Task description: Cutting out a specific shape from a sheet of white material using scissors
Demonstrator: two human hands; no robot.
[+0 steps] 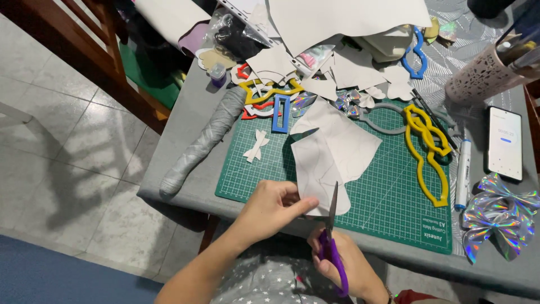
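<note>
My left hand pinches the near edge of a white sheet that lies over a green cutting mat. My right hand grips purple-handled scissors, whose blades point up into the sheet's lower edge beside my left thumb. Faint traced outlines show on the sheet.
Yellow templates, a blue frame, a white marker, a phone and holographic bows lie around the mat. A grey roll rests at the table's left edge. Paper scraps pile at the back; a wooden chair stands left.
</note>
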